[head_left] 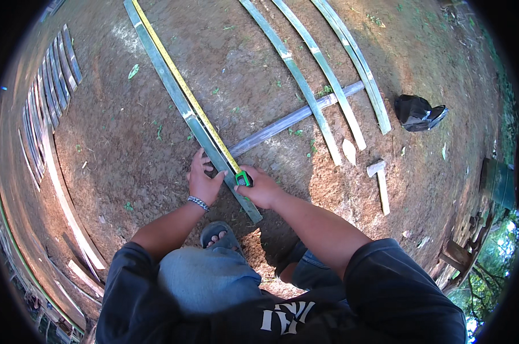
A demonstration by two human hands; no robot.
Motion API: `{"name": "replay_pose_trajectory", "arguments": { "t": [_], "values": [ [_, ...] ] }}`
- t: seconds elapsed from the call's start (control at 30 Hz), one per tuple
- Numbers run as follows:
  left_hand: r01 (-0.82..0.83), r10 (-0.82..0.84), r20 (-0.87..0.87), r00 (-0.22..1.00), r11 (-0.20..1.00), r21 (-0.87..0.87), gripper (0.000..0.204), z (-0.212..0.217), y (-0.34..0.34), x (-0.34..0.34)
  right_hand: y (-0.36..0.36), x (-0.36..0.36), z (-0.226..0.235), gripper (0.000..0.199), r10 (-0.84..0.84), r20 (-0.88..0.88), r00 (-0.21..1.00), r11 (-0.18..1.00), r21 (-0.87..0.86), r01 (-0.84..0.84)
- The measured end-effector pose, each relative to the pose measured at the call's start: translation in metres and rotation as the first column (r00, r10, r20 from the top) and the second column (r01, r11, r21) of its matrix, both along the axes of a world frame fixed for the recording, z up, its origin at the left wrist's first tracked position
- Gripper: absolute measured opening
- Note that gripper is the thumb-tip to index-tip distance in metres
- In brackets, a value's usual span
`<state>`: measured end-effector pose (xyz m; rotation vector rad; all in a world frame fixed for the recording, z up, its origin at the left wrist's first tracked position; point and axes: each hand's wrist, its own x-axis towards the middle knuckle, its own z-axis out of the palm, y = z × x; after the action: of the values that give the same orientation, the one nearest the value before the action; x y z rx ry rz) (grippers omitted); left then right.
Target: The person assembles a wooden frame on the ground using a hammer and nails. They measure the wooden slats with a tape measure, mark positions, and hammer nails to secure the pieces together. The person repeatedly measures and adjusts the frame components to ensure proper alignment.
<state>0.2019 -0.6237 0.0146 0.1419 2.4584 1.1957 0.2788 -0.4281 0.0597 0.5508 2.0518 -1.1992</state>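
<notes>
Bare brown dirt ground (127, 132) fills the view, scattered with small green leaves. A long green bamboo strip (182, 103) lies on it, running from the upper left down to a cut end in front of the person's knees. A yellow measuring tape blade (182, 83) is laid flat along the top of this strip. Three more bamboo strips (322, 63) lie side by side to the right, resting across a grey pole (288, 120). A row of short slats (50, 86) sits at the far left; a black bag (417, 112) lies at the right. Left hand (203, 180): fingers spread, pressing down on the strip's left edge, clamped on nothing. Right hand (260, 186): closed around the green tape measure case (243, 178), which sits on the strip just beside the left hand. A small wooden mallet (380, 183) lies to the right, well apart from both hands.
</notes>
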Motion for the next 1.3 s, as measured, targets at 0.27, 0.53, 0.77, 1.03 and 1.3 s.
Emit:
{"name": "replay_pose_trajectory", "arguments": {
  "t": [0.27,0.53,0.77,1.03,1.3],
  "values": [
    [0.019,-0.019,0.006,1.000,0.997,-0.069,0.100,0.003,0.000,-0.002,-0.002,0.002,-0.004,0.083,-0.005,-0.001,1.000,1.000,-0.009,0.004],
    [0.289,-0.299,-0.046,0.953,0.946,-0.144,0.115,0.014,-0.013,0.001,0.000,0.003,-0.007,0.082,-0.003,-0.033,0.999,1.000,-0.012,0.002],
    [0.446,-0.496,-0.091,0.863,0.835,-0.322,0.132,0.024,-0.014,0.008,0.002,0.002,-0.008,0.084,-0.010,-0.002,1.000,0.999,-0.048,0.010],
    [0.436,-0.494,-0.092,0.865,0.830,-0.348,0.129,0.028,-0.010,0.013,0.002,0.001,-0.006,0.085,-0.013,0.015,1.000,0.999,-0.047,0.014],
    [0.409,-0.454,-0.090,0.886,0.859,-0.307,0.119,0.028,-0.012,0.008,-0.001,-0.001,-0.004,0.080,-0.006,-0.001,1.000,0.999,-0.041,0.006]
  ]
}}
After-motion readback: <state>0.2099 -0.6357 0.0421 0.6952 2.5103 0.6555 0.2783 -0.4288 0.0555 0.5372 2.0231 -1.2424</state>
